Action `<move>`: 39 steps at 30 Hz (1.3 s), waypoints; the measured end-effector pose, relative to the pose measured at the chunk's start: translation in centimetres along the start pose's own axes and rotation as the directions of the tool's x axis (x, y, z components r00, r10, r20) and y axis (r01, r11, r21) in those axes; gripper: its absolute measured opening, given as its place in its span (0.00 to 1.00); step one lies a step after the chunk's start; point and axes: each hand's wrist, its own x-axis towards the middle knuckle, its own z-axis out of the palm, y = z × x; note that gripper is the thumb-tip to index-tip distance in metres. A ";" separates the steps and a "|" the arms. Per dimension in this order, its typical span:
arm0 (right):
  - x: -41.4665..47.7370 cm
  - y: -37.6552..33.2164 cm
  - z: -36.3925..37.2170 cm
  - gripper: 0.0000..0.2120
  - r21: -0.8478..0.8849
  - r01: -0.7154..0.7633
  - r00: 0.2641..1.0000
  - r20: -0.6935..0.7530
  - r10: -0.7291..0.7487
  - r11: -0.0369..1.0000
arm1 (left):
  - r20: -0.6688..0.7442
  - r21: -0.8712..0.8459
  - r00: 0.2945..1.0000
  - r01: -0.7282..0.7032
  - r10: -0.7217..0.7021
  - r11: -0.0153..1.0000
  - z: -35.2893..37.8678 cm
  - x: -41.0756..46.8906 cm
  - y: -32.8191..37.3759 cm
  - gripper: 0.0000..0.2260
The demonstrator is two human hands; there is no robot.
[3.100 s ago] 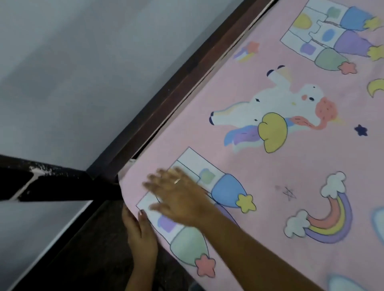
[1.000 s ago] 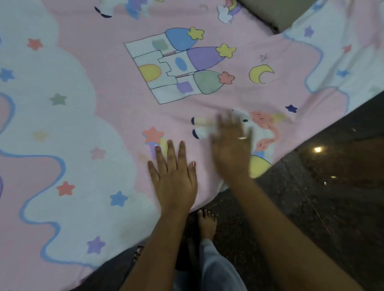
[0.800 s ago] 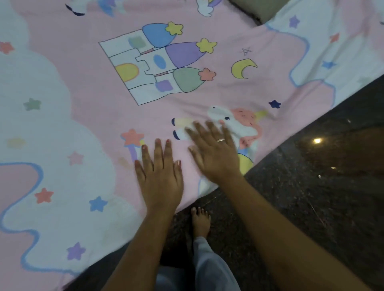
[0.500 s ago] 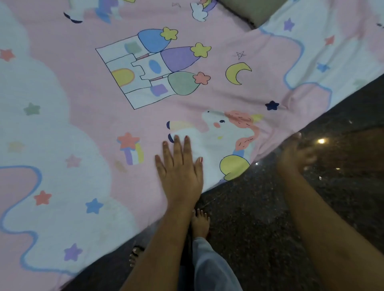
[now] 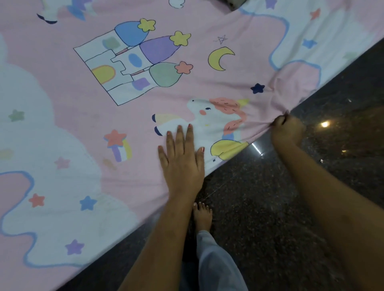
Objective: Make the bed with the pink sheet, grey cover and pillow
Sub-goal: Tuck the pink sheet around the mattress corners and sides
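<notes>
The pink sheet (image 5: 187,89), printed with a castle, a unicorn, stars and white clouds, lies spread over the bed and fills the left and top of the view. My left hand (image 5: 181,160) lies flat on it, fingers straight, just inside the near edge by the unicorn's legs. My right hand (image 5: 287,130) grips the sheet's edge in a fist to the right of the unicorn, and the cloth bunches into creases there. A sliver of grey-green fabric (image 5: 235,2) shows at the top edge.
A dark speckled stone floor (image 5: 291,197) runs along the bed's near side, with a lamp's reflection at the right. My bare foot (image 5: 202,216) and a pale trouser leg stand close to the bed edge below my left arm.
My right hand left the unicorn print, swung right off the bed and now grips the sheet's edge, pulling creases into it. My left hand has stayed flat on the sheet.
</notes>
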 end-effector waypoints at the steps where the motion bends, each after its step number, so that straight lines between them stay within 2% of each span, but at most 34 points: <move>1: 0.4 0.2 -0.4 0.19 -0.045 0.017 1.000 0.003 -0.017 0.999 | 0.022 -0.036 1.000 -0.018 0.019 0.999 -0.2 -0.2 0.3 0.26; 3: 0.1 0.3 -0.3 0.19 -0.078 -0.019 1.000 0.004 0.020 0.997 | 0.045 -0.077 0.999 -0.006 0.010 0.997 -0.7 -1.1 0.6 0.26; 5: -0.8 0.3 0.5 0.19 -0.023 -0.070 0.997 0.033 0.071 0.997 | 0.050 -0.072 0.998 0.038 -0.034 0.997 -1.0 -2.5 -0.4 0.26; 7: -0.7 0.7 1.4 0.19 0.183 -0.145 0.986 0.106 0.127 0.972 | 0.043 -0.024 0.997 0.071 -0.070 0.997 -1.2 -4.2 -2.2 0.26; 9: -0.6 2.1 3.2 0.14 0.342 -0.166 0.979 0.168 0.113 0.925 | 0.029 0.021 0.993 0.115 -0.115 0.993 -1.6 -6.1 -4.6 0.26; 11: 0.2 5.4 6.0 0.08 0.372 -0.214 0.967 0.212 0.142 0.903 | 0.010 0.022 0.986 0.166 -0.166 0.986 -2.2 -8.0 -6.8 0.27; 13: -4.5 4.4 5.8 0.10 0.391 -0.308 0.943 0.248 0.223 0.867 | -0.021 0.011 0.968 0.250 -0.249 0.968 -2.9 -10.0 -8.9 0.26; 15: -10.7 2.9 5.9 0.10 0.305 -0.309 0.920 0.337 0.201 0.901 | -0.044 -0.006 0.927 0.373 -0.373 0.928 -3.6 -12.2 -11.3 0.26; 17: -17.6 2.5 7.0 0.08 0.255 -0.265 0.890 0.436 0.134 0.930 | -0.061 -0.028 0.875 0.480 -0.481 0.877 -4.2 -14.4 -13.7 0.25; 19: -25.7 2.1 8.3 0.18 0.153 -0.178 0.831 0.553 0.065 0.972 | -0.070 -0.029 0.833 0.549 -0.549 0.836 -4.9 -16.6 -16.2 0.25; 20: -29.7 1.5 8.7 0.19 0.087 -0.067 0.771 0.637 -0.004 0.994 | -0.082 -0.028 0.815 0.573 -0.574 0.819 -5.2 -17.6 -17.6 0.25; 22: -36.9 0.0 8.9 0.15 -0.035 0.274 0.553 0.823 -0.128 0.961 | -0.096 -0.074 0.759 0.640 -0.644 0.765 -6.1 -19.4 -20.2 0.26; 24: -43.7 -1.8 8.7 0.12 0.033 0.615 0.305 0.911 -0.276 0.788 | -0.110 -0.188 0.659 0.721 -0.744 0.667 -7.3 -21.6 -23.3 0.29; 26: -48.7 -3.8 8.0 0.10 0.250 0.831 0.062 0.846 -0.530 0.497 | -0.151 -0.378 0.540 0.743 -0.828 0.553 -8.3 -23.7 -26.3 0.31; 27: -50.5 -4.9 8.0 0.06 0.340 0.890 -0.046 0.732 -0.680 0.305 | -0.180 -0.474 0.454 0.737 -0.873 0.481 -8.8 -25.0 -27.9 0.30; 28: -51.8 -5.4 8.9 0.05 0.367 0.920 -0.139 0.630 -0.764 0.136 | -0.192 -0.557 0.350 0.730 -0.917 0.396 -9.3 -26.1 -29.4 0.28; 30: -52.7 -6.3 11.0 0.12 0.348 0.926 -0.314 0.494 -0.811 -0.147 | -0.133 -0.686 0.163 0.696 -0.978 0.209 -9.8 -28.0 -32.2 0.23; 31: -52.5 -6.4 12.3 0.17 0.326 0.918 -0.369 0.489 -0.791 -0.226 | -0.091 -0.732 0.119 0.665 -0.989 0.148 -9.9 -28.6 -33.2 0.23; 32: -52.4 -6.4 13.4 0.23 0.297 0.910 -0.406 0.505 -0.762 -0.288 | -0.078 -0.758 0.111 0.639 -0.991 0.131 -10.1 -29.2 -34.2 0.23; 33: -52.3 -6.6 14.3 0.29 0.261 0.902 -0.432 0.538 -0.723 -0.345 | -0.095 -0.748 0.128 0.645 -0.987 0.156 -10.1 -29.7 -34.9 0.23; 35: -52.5 -6.7 15.9 0.44 0.195 0.883 -0.452 0.600 -0.660 -0.428 | -0.157 -0.592 0.214 0.761 -0.964 0.266 -10.2 -30.1 -35.7 0.24; 36: -52.7 -6.7 16.5 0.48 0.181 0.873 -0.459 0.621 -0.636 -0.453 | -0.166 -0.487 0.283 0.809 -0.944 0.329 -10.3 -29.8 -35.7 0.24; 37: -53.2 -6.8 16.9 0.50 0.176 0.865 -0.465 0.637 -0.615 -0.471 | -0.159 -0.402 0.353 0.830 -0.922 0.387 -10.4 -29.5 -35.7 0.24; 39: -53.9 -7.1 17.6 0.46 0.176 0.854 -0.483 0.616 -0.622 -0.489 | -0.122 -0.319 0.469 0.816 -0.875 0.482 -10.5 -28.8 -35.4 0.24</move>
